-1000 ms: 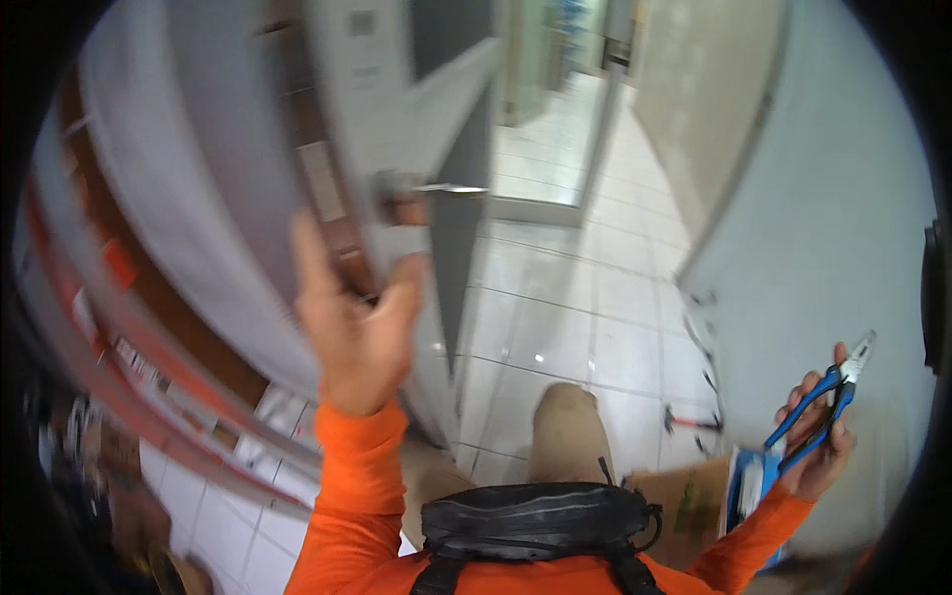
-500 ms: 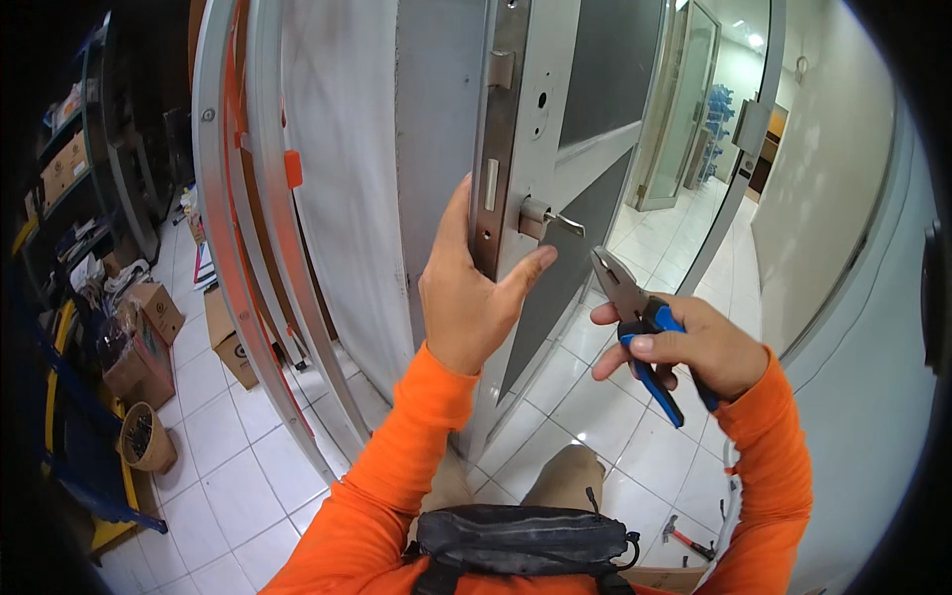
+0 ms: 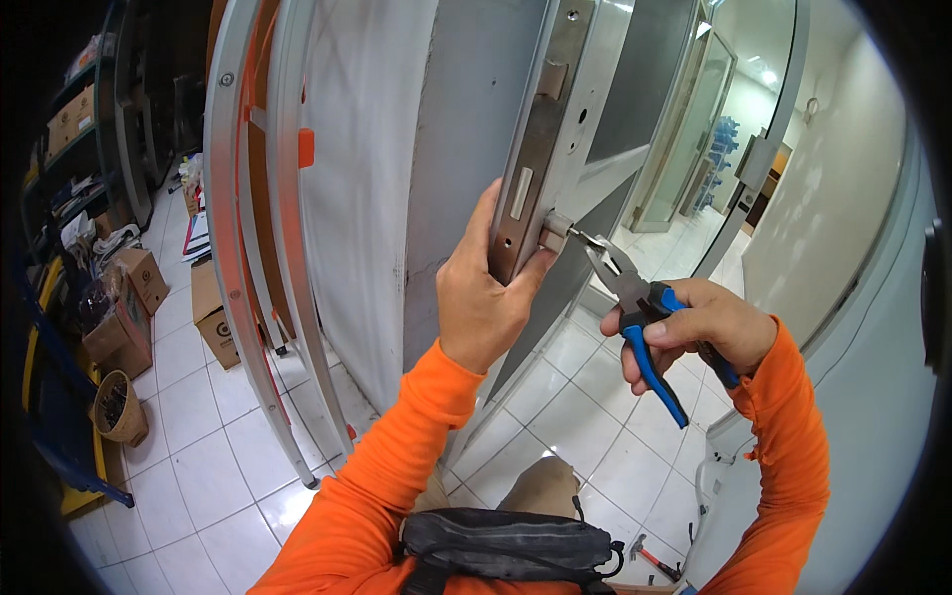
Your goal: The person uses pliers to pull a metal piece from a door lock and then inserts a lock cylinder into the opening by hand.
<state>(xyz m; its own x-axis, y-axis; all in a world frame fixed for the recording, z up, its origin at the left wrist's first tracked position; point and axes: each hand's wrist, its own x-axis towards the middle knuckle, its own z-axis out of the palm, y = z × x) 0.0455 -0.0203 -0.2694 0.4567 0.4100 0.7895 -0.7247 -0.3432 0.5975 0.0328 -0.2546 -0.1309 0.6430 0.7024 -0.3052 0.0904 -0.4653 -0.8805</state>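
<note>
A door (image 3: 601, 94) with a pale frame and grey panels stands ajar in front of me, a metal lock faceplate (image 3: 536, 139) along its edge. My left hand (image 3: 484, 307) is closed around that edge, its thumb close to the lock cylinder (image 3: 556, 228) jutting from the frame. From the cylinder sticks a small metal piece (image 3: 583, 237), perhaps a key. My right hand (image 3: 709, 329) holds pliers (image 3: 654, 372) with blue-and-black handles, the handles spread. Their jaw tips are at the metal piece; whether they grip it, I cannot tell.
An aluminium frame (image 3: 226, 178) with orange parts leans left of the door. Beyond it are cardboard boxes (image 3: 208, 307), a wicker basket (image 3: 121, 412) and shelving. A hammer (image 3: 654, 558) lies on the tiles at lower right. A black waist pouch (image 3: 511, 540) is at my front.
The pliers have moved up and left, from beside the cylinder to the metal piece sticking out of it. My left hand keeps hold of the door edge. The view has shifted slightly.
</note>
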